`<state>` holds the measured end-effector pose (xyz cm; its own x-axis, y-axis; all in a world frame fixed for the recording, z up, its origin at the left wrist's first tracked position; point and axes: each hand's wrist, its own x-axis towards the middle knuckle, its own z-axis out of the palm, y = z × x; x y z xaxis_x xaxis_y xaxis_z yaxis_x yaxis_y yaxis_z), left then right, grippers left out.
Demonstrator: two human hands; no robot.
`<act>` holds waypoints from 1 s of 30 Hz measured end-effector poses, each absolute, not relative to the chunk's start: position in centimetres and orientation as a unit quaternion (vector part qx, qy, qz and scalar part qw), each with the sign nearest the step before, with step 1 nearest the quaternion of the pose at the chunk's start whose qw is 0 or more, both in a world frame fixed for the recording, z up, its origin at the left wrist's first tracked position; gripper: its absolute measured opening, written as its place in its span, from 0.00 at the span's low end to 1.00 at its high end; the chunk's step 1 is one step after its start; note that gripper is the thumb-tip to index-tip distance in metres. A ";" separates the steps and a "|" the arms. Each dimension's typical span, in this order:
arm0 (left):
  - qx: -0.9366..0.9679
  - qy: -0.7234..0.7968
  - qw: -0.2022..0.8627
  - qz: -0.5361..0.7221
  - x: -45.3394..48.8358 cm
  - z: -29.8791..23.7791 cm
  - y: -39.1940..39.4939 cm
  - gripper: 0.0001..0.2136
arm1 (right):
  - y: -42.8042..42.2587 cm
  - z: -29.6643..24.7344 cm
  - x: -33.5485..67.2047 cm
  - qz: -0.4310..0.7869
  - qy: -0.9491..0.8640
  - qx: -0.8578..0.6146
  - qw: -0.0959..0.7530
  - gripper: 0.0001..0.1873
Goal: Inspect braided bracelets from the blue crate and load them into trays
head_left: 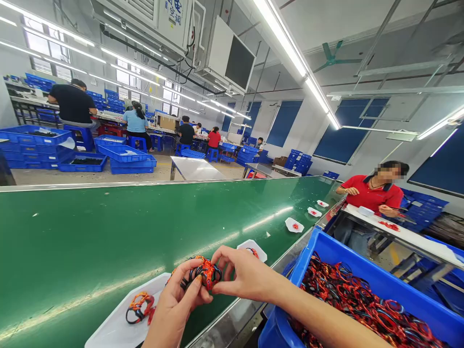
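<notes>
Both my hands hold a small bundle of red, orange and black cords just above the near edge of the green conveyor belt. My left hand grips it from below with curled fingers. My right hand pinches its right side. Under my hands lies a white tray with one coiled cord piece on it. A second white tray sits right behind my right hand.
A blue bin full of the same cords stands at my right. Further white trays ride along the belt. A person in a red shirt works at a white table to the right. Other workers and stacked blue crates fill the far side.
</notes>
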<state>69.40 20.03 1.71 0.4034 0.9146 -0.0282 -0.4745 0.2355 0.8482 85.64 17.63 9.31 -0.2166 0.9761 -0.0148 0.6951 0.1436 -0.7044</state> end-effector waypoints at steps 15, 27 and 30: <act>0.370 0.315 0.735 0.473 69.4 1.9 20.1 0.21 | 18.9 8.3 86.5 0.511 -0.576 -0.548 0.326 0.10; 0.452 0.325 0.707 0.437 69.5 1.1 20.2 0.17 | 19.1 8.3 86.3 0.518 -0.563 -0.541 0.349 0.10; 0.480 0.330 0.692 0.426 69.5 1.2 20.2 0.19 | 19.0 8.3 86.3 0.511 -0.575 -0.536 0.347 0.11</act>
